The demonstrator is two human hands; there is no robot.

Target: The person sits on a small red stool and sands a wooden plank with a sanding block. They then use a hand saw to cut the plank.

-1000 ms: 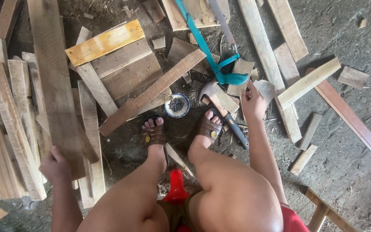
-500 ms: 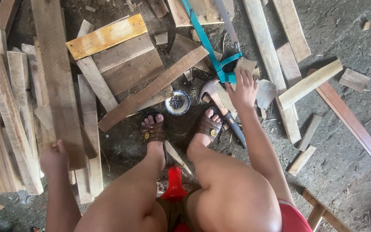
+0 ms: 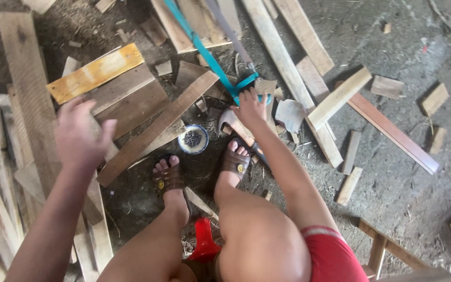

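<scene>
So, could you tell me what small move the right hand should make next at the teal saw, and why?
Probably close the fingers around the teal handle of the saw. The right hand lies at that handle's end with its fingers spread, and no firm grip shows yet. The left hand hovers open over the planks, holding nothing.

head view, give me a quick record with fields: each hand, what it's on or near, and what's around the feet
right hand: reaching to the teal-framed saw, at its handle end; grip not clear
left hand: raised, open, blurred, holding nothing, over the planks
between feet: small round tin of nails
near right foot: hammer
under seat: red stool
ground: dirt with wood offcuts
</scene>
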